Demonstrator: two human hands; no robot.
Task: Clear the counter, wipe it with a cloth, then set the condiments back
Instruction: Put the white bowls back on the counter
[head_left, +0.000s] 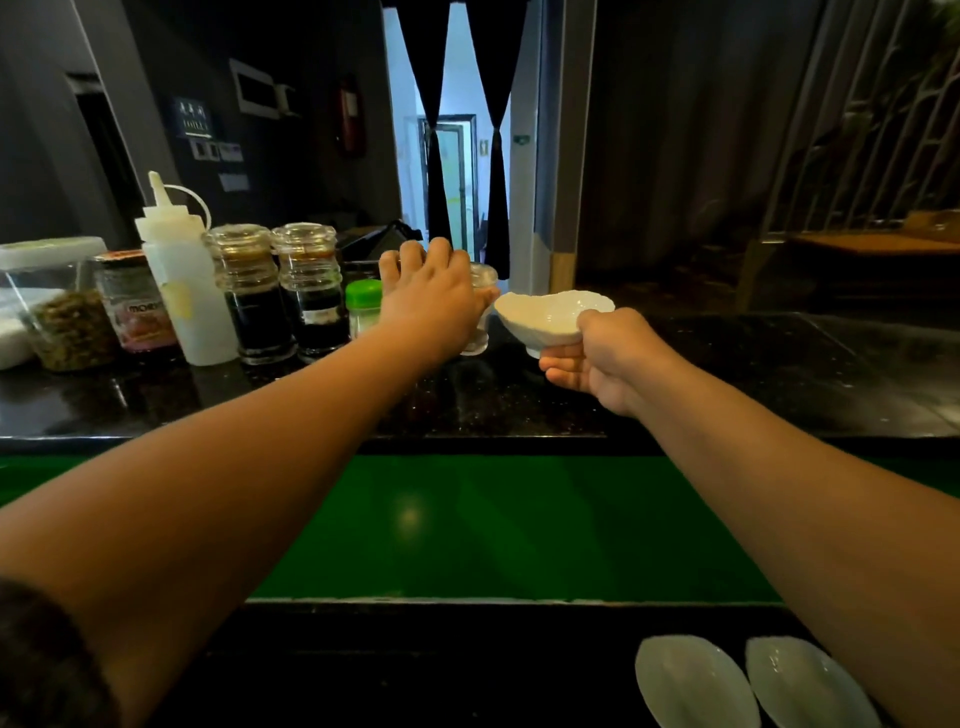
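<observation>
- Black speckled stone counter (727, 374) runs across the view, with the condiments lined up along its left part.
- From the left stand a clear plastic tub with a white lid (52, 301) holding dried greenish bits, a jar with a pink-red label (136, 304), a white squeeze bottle with a capped nozzle (182, 280), two ribbed glass jars of dark liquid (254, 296) (311, 291), and a small green-lidded jar (363, 306).
- Just right of the green-lidded jar stands a small clear glass jar (480, 317), its base on the counter.
- Left hand (431, 291) reaches over the counter and wraps around that small clear jar, thumb across its near side and fingers behind it.
- Right hand (597, 358) grasps a white scalloped ceramic bowl (550, 317), thumb on the rim and fingers beneath the foot; the bowl is lifted off the counter and tilted, close beside the clear jar.
- Glossy green ledge (467, 519) lies below the counter's near edge.
- Two white oval dishes (696, 680) (810, 680) sit side by side on a dark surface at the lower right.
</observation>
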